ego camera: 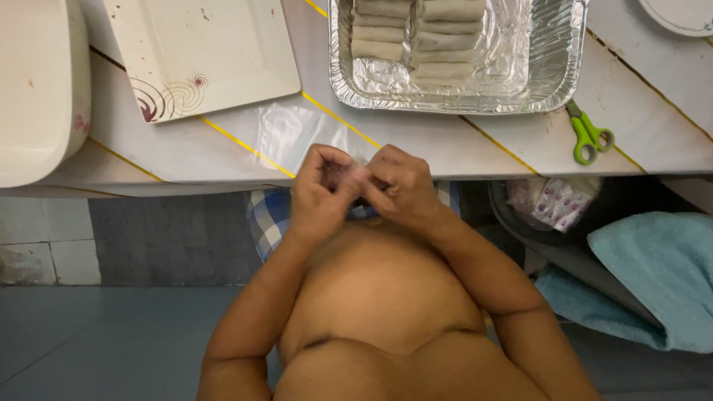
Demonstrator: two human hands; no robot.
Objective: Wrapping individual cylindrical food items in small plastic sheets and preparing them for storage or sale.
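My left hand (321,194) and my right hand (397,186) are pressed together just below the edge of the white counter (520,141), fingers curled and fingertips meeting. Something small seems pinched between them, but I cannot tell what it is. A clear plastic sheet (293,132) lies on the counter right above my hands. Beyond it stands a foil tray (553,74) with two rows of pale rolled wrappers (416,37) in its left part.
A square white plate (208,52) with a swirl pattern lies at the left, next to a large white dish (37,89). Green-handled scissors (589,134) lie to the right of the foil tray. Below the counter sit a bag of small packets (557,202) and a teal towel (653,275).
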